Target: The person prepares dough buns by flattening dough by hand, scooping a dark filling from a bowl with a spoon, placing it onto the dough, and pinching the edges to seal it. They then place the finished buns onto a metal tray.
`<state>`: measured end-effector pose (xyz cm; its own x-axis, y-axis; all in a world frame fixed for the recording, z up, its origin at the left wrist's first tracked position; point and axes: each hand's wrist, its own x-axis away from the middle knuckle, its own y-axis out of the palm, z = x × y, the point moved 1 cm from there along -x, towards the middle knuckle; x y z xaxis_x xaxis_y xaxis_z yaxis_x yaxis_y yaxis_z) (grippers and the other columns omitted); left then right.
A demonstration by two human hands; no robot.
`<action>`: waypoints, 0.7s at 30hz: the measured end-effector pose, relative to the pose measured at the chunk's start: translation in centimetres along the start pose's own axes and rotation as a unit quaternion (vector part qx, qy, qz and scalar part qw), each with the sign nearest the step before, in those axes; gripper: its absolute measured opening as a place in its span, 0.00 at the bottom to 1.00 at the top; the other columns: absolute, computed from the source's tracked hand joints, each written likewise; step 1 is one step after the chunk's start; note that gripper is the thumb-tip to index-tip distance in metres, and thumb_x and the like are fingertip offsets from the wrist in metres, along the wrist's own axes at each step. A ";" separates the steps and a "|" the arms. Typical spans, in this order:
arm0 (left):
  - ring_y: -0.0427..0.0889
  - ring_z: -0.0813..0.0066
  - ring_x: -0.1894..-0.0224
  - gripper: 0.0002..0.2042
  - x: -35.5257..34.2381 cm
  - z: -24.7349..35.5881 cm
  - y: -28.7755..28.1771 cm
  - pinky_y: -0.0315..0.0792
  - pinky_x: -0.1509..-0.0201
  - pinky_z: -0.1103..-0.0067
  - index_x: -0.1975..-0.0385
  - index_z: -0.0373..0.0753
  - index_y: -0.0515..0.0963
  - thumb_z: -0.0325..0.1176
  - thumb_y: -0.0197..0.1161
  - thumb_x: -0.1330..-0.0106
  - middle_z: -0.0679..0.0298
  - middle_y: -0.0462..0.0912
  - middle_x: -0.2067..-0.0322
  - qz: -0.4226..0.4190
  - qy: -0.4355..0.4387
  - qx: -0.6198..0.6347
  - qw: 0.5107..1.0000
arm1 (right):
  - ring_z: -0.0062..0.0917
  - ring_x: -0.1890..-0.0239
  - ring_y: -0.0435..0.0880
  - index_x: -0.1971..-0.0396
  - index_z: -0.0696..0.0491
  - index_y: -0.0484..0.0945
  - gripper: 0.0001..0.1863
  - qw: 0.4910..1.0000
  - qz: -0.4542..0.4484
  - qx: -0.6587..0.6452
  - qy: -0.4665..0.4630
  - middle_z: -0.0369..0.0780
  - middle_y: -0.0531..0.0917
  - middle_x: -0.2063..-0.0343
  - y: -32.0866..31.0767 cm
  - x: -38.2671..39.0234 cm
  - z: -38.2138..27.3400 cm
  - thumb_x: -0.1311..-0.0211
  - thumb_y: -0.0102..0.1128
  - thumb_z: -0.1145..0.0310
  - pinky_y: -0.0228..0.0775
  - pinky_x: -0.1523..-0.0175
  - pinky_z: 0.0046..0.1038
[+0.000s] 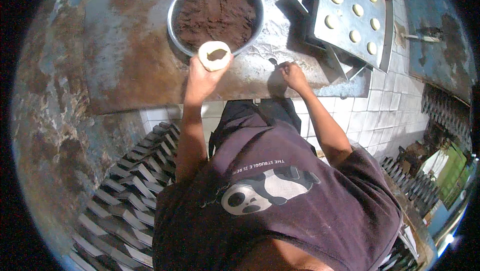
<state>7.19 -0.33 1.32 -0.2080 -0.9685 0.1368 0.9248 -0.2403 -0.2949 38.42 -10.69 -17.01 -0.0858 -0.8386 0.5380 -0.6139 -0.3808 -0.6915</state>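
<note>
My left hand is wrapped round a piece of pale dough shaped like a cup, with brown filling showing in its hollow. It is at the near rim of a round metal basin holding a mass of crumbly brown filling. Off to the right, over the floury tabletop, my right hand is closed, its fingers pinched together. A small dark tip shows just beyond those fingers; it looks like the end of a small tool, but its kind is too small to make out.
At the right a metal baking tray carries several pale dough rounds, resting on other metal trays or frames. The worn metal table ends just in front of my body. Stacked metal racks stand low on the left, beside a white-tiled wall on the right.
</note>
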 end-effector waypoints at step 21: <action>0.78 0.90 0.62 0.19 2.1 9.9 -1.4 0.67 0.69 0.90 0.45 0.36 0.76 0.38 0.68 0.32 0.71 0.81 0.58 -0.136 -0.052 0.318 0.937 | 0.25 0.57 0.86 0.42 0.55 0.80 0.24 0.866 -0.124 -0.421 -0.242 0.44 0.85 0.51 -20.2 11.0 -26.2 0.36 0.73 0.63 0.81 0.51 0.31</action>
<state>8.64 -1.39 11.38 -0.4616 -0.8576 0.2269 0.8517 -0.3569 0.3837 29.26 -2.01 15.49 0.3437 -0.9142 0.2147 -0.9381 -0.3241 0.1218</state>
